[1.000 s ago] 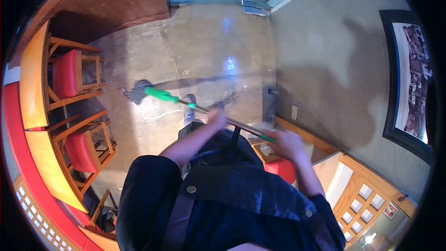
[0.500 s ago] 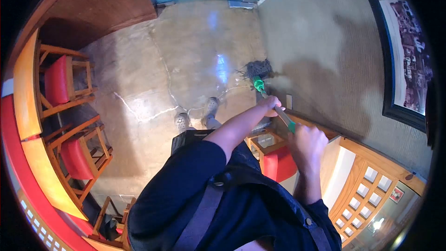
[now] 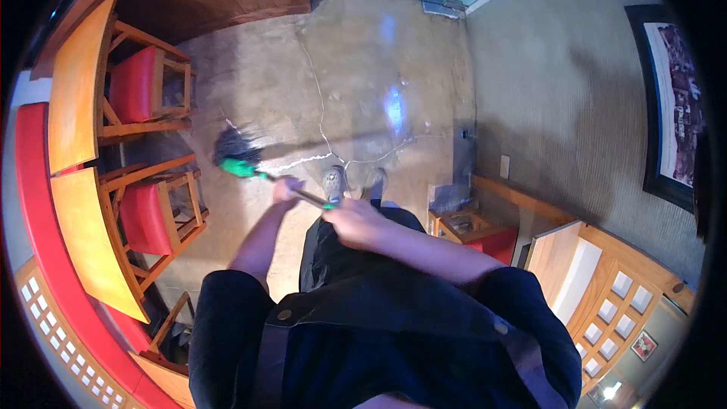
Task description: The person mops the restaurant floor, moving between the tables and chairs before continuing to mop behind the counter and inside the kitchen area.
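Observation:
A mop with dark strands (image 3: 236, 144) and a green socket (image 3: 239, 167) rests on the floor to my left, its strands smeared by motion. Its brown handle (image 3: 309, 198) slants back towards my body. My left hand (image 3: 286, 191) is closed round the handle partway down, nearer the mop head. Close to my waist, my right hand (image 3: 354, 223) grips the upper end, where a bit of green shows beside the fingers. Both my shoes (image 3: 333, 182) stand just beyond the handle.
Red-seated wooden chairs (image 3: 136, 85) stand tucked at orange-topped tables (image 3: 76, 83) along the left. A ribbed wall (image 3: 545, 106) with a framed picture (image 3: 659, 106) is on the right, above another red-seated chair (image 3: 492, 246). White cracks (image 3: 303, 160) run across the floor (image 3: 363, 53).
The mop head has swept from beside the right wall across the floor to my left. Both hands have swung left with the handle, still gripping it.

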### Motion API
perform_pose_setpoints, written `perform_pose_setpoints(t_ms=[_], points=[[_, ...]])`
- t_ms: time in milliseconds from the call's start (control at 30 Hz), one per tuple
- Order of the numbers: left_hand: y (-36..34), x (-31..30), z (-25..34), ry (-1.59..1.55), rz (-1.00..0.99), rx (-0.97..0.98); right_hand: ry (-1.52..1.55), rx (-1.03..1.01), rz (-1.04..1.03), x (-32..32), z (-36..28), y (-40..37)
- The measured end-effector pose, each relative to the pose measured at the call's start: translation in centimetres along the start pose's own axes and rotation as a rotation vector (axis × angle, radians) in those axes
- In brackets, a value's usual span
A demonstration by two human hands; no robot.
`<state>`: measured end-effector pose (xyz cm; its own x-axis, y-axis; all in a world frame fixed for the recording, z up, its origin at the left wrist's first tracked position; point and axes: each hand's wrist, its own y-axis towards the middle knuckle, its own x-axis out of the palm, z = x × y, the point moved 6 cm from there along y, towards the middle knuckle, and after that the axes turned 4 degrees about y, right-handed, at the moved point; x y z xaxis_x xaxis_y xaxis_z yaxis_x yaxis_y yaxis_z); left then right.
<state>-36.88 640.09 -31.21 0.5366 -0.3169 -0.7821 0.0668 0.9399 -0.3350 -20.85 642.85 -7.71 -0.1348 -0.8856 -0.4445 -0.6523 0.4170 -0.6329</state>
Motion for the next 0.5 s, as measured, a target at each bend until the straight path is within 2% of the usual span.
perform_pose_setpoints(t_ms=[33,67,100,133,200,233,267,300,333,367,400,433,467,500], points=[[-0.2,1.1,-4.8,0.202,-0.062,-0.061,0.043,0.04,-0.037,1.6,0.0,2.6],[0.2,2.7,-10.3,0.377,-0.001,-0.156,-0.006,-0.069,-0.018,3.6,0.0,4.7],[0.2,3.8,-13.3,0.551,0.054,-0.251,0.019,-0.183,0.08,6.3,1.1,6.6],[0.3,3.0,-11.4,0.547,0.057,-0.249,0.084,-0.125,0.106,5.3,1.1,5.3],[0.4,0.8,-3.1,0.615,-0.183,-0.252,0.13,-0.022,0.072,4.4,3.9,2.3],[0.9,2.5,0.7,0.664,-0.447,-0.103,0.117,0.019,0.016,4.6,6.7,0.6],[0.8,4.9,3.8,0.566,-0.489,-0.051,0.094,0.088,-0.016,4.1,9.3,-2.6],[1.0,9.4,5.2,0.503,-0.419,-0.055,0.051,0.125,-0.032,2.9,11.5,-6.6],[0.5,10.2,11.4,0.288,-0.468,0.038,0.088,0.201,-0.018,0.5,12.2,-11.6],[0.1,13.2,16.2,0.069,-0.39,0.199,0.155,0.311,-0.024,-1.0,13.7,-16.4],[-1.1,12.9,23.7,0.231,-0.598,0.315,0.096,0.361,0.045,-1.7,15.9,-21.3],[-2.1,14.2,29.7,0.12,-0.604,0.474,0.038,0.483,0.086,-3.9,15.7,-26.2],[-2.8,13.1,35.8,0.059,-0.503,0.486,0.025,0.511,0.139,-5.6,15.7,-30.8],[-3.8,13.8,41.1,-0.122,-0.368,0.8,0.0,0.561,0.374,-7.7,14.3,-34.7]])
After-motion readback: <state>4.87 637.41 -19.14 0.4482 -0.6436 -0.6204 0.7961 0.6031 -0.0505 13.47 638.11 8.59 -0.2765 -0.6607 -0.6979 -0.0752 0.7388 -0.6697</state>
